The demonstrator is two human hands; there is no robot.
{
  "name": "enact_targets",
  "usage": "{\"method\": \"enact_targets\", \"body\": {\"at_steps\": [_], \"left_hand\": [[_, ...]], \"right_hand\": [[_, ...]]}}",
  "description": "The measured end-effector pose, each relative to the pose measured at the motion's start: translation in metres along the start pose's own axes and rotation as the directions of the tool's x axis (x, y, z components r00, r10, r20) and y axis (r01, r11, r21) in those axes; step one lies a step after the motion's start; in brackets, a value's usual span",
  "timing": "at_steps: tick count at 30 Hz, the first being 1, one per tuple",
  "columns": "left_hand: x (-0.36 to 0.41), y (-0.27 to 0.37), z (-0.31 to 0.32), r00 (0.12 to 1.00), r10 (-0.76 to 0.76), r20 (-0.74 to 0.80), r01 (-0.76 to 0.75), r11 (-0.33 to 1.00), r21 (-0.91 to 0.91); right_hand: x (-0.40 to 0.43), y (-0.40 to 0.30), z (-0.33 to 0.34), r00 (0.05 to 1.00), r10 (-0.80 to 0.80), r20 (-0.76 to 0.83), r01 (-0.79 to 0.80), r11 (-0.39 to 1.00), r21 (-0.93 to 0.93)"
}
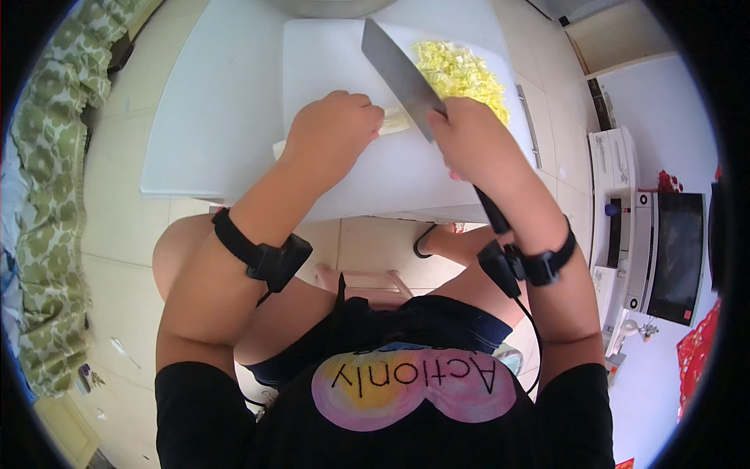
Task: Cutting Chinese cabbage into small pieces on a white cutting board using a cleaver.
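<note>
My right hand is closed around the black handle of a broad kitchen knife. The blade slants up and left over a white cutting board. My left hand has its fingers curled over pale cabbage leaves, holding them down just left of the blade. One end of the leaves shows by the fingertips; most of the rest lies hidden under the hand. A heap of shredded yellow-green cabbage rests on the board's right side, beyond the knife.
The board lies on a pale table, whose near edge is above my knees. At the far edge is the rim of a round vessel. A metal handle lies along the right side. Cables run from both wrist straps.
</note>
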State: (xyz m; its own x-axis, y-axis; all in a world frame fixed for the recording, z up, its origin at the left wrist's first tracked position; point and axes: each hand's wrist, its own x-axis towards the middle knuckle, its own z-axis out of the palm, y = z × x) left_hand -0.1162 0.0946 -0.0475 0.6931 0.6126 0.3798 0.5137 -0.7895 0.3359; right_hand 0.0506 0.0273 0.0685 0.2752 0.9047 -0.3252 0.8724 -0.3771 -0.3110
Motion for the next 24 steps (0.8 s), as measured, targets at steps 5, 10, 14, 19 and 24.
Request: {"method": "enact_targets", "body": {"at_steps": [5, 10, 14, 19, 24], "left_hand": [[0.006, 0.006, -0.005, 0.999, 0.035, -0.024, -0.035, 0.999, -0.034], [-0.004, -0.005, -0.005, 0.995, 0.081, -0.052, -0.084, 0.995, -0.055], [-0.013, -0.008, -0.014, 0.998, 0.022, -0.065, -0.029, 0.994, -0.101], [-0.004, -0.004, -0.015, 1.0, 0.015, 0.009, -0.014, 0.997, -0.072], [-0.006, -0.006, -0.017, 0.996, -0.085, -0.018, 0.084, 0.993, -0.084]], "right_hand": [[0.008, 0.02, 0.036, 0.992, -0.09, -0.085, 0.087, 0.996, -0.035], [0.027, 0.005, 0.032, 0.977, -0.151, -0.151, 0.144, 0.988, -0.057], [-0.012, -0.024, -0.004, 0.996, -0.027, 0.082, 0.027, 1.0, 0.002], [0.02, 0.01, 0.052, 0.937, -0.217, -0.274, 0.199, 0.976, -0.093], [0.018, -0.012, 0.017, 0.993, -0.118, -0.002, 0.118, 0.991, 0.065]]}}
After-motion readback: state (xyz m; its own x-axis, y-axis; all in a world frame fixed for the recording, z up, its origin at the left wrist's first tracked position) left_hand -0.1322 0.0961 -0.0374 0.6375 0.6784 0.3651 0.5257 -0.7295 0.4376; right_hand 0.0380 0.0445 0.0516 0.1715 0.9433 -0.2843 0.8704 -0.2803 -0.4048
